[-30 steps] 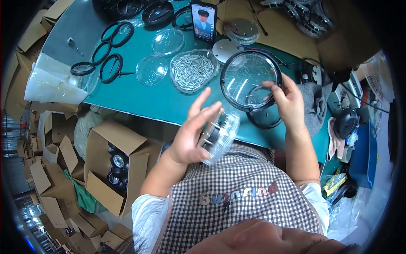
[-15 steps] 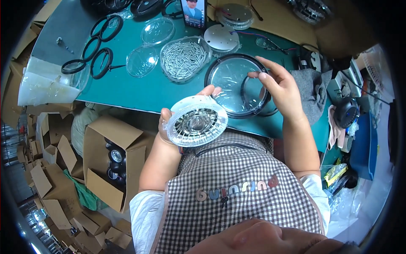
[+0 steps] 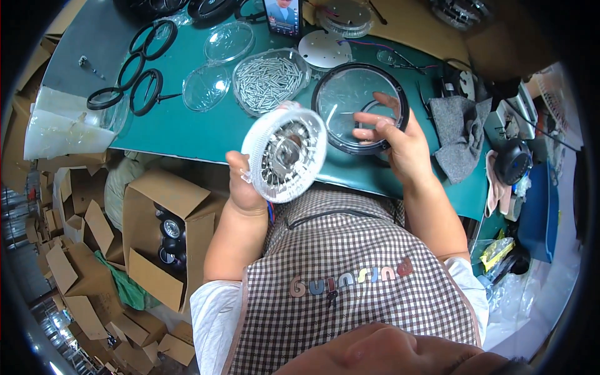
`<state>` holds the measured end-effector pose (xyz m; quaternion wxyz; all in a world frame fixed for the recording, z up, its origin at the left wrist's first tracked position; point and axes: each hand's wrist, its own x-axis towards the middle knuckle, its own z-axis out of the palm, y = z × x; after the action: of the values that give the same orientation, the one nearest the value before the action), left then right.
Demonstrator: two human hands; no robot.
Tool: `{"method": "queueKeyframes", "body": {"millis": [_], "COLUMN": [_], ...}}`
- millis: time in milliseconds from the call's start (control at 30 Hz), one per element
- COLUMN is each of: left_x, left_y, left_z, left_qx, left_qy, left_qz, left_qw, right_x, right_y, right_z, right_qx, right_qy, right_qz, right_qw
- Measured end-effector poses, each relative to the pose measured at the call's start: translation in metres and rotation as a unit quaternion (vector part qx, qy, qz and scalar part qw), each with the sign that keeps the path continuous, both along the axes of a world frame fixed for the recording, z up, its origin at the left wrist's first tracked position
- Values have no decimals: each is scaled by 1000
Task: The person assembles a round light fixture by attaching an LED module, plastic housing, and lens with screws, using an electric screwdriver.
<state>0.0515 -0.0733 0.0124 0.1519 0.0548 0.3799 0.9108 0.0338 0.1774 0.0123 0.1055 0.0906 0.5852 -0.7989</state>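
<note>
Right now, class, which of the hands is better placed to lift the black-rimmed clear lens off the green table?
The right hand: its fingers already rest on the black-rimmed lens. The left hand is occupied, holding up the white round reflector.

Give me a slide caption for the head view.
Left hand holds round white ribbed lamp part; right hand rests on black-rimmed clear lens.
</note>
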Motion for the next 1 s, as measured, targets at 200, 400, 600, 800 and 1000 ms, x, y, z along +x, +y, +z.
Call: {"method": "queueKeyframes", "body": {"millis": [200,400,600,800,1000], "left_x": [-9,-8,-15,-12,-17], "left_y": [10,37,12,20,2], "left_z": [22,8,17,9,22], "left_qx": [-465,-634,-590,-603,116], "left_qy": [321,473,473,439,56], "left_qz": [110,148,97,96,77], "left_qw": [817,594,647,659,989], "right_x": [9,12,12,14,16], "right_y": [-15,-18,-8,-14,-2], "right_z": [-4,-21,-17,-18,-2], "right_qx": [63,86,0,39,-2], "right_qy": [29,44,-15,1,-9], "right_qz": [20,12,23,26,21], "right_qw": [997,995,1000,999,1000]}}
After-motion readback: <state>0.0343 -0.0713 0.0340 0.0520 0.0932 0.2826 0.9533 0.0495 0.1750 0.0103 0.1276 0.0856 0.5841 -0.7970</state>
